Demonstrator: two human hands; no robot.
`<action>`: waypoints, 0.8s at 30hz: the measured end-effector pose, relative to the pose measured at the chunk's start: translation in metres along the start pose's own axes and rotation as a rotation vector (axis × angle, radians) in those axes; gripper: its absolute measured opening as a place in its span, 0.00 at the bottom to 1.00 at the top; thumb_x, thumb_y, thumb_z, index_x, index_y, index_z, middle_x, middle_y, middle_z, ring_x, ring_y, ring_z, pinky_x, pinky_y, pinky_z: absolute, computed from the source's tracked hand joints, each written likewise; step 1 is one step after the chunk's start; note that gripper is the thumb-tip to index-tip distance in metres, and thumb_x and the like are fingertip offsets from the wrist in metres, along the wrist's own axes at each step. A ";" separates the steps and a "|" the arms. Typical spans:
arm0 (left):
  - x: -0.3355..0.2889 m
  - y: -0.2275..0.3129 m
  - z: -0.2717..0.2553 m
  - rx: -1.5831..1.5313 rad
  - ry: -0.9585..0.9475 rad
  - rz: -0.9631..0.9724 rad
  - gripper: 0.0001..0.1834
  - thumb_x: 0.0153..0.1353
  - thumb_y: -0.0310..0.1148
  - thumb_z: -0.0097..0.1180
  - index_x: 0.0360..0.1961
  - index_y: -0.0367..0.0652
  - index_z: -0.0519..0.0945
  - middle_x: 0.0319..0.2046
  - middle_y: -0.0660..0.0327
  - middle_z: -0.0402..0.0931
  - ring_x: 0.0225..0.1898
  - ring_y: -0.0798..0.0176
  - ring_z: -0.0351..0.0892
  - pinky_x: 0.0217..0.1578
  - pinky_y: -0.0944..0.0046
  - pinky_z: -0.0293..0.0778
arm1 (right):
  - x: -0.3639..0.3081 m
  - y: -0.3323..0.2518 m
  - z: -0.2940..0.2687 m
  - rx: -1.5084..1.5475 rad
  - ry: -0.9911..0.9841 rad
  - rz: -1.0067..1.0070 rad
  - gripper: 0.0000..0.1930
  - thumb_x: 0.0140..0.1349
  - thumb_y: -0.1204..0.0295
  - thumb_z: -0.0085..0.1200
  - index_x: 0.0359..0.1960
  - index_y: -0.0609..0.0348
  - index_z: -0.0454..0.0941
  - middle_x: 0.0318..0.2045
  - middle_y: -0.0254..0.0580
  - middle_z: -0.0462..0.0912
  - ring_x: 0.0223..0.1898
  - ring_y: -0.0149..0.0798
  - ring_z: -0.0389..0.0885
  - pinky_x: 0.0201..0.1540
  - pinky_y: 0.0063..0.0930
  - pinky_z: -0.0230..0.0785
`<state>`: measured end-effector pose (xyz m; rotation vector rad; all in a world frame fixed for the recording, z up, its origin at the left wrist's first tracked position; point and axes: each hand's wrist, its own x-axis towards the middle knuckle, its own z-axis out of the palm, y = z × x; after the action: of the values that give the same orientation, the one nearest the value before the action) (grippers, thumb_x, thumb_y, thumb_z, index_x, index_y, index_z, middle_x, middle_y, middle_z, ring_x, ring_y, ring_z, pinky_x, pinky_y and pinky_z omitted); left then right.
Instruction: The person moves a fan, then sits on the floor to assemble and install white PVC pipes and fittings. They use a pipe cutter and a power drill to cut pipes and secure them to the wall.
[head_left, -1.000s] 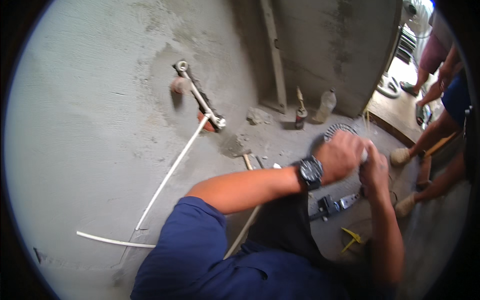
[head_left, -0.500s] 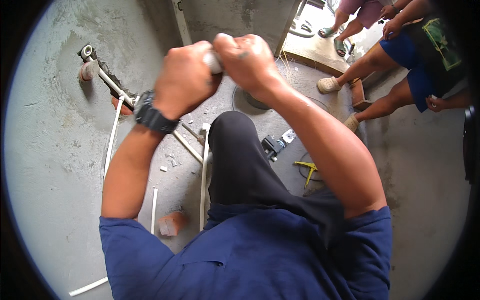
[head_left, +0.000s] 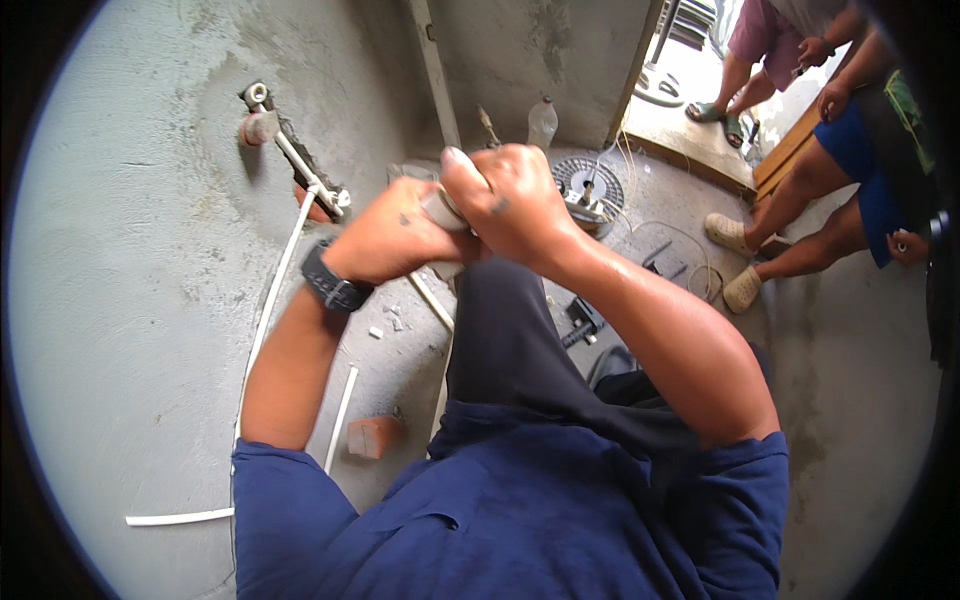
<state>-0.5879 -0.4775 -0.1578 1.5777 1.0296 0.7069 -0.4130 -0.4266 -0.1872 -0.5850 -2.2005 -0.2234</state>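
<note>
Head view: left hand [head_left: 395, 230] and right hand [head_left: 515, 205], fingers curled closed round a white piece [head_left: 441, 210] between them. Left of fingers, pipe [head_left: 295, 157] already sits in wall slot [head_left: 305, 150]; slot unfilled, piece apart, looks part-done.

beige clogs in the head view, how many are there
2: the upper beige clog and, just below it in the picture, the lower beige clog, both worn by a co-worker at the right. Others could be hidden.

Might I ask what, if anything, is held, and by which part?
Left hand and right hand grip a whitish rounded object; the gripped part is hidden.
</note>
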 end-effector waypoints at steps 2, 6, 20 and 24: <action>0.000 -0.004 0.013 -0.120 -0.087 -0.058 0.11 0.55 0.26 0.69 0.39 0.35 0.86 0.33 0.62 0.86 0.33 0.71 0.83 0.38 0.69 0.78 | -0.012 -0.003 -0.014 -0.015 0.016 -0.038 0.08 0.64 0.74 0.55 0.27 0.62 0.79 0.17 0.44 0.80 0.18 0.49 0.81 0.19 0.42 0.74; -0.025 -0.011 0.045 -0.526 -0.268 -0.171 0.15 0.55 0.27 0.70 0.42 0.35 0.83 0.30 0.59 0.82 0.26 0.63 0.84 0.26 0.63 0.83 | -0.032 -0.020 -0.052 0.477 -0.128 0.214 0.14 0.61 0.68 0.57 0.19 0.60 0.75 0.16 0.44 0.75 0.16 0.51 0.77 0.20 0.45 0.67; -0.070 -0.005 0.080 0.612 0.447 0.116 0.11 0.55 0.33 0.65 0.27 0.39 0.76 0.27 0.56 0.82 0.31 0.51 0.85 0.32 0.55 0.79 | -0.036 -0.039 -0.062 0.589 -0.313 0.240 0.26 0.72 0.54 0.51 0.18 0.60 0.71 0.14 0.43 0.66 0.16 0.44 0.70 0.26 0.45 0.67; -0.027 -0.020 0.065 1.305 0.896 0.316 0.03 0.56 0.25 0.57 0.32 0.42 0.76 0.28 0.59 0.73 0.32 0.54 0.76 0.31 0.53 0.75 | -0.012 -0.008 -0.015 0.891 -0.559 0.987 0.34 0.74 0.48 0.47 0.16 0.66 0.71 0.12 0.43 0.64 0.18 0.37 0.66 0.25 0.43 0.64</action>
<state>-0.5491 -0.5297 -0.1912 2.6444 2.2013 1.0910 -0.4001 -0.4423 -0.1866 -1.1717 -1.9193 1.4836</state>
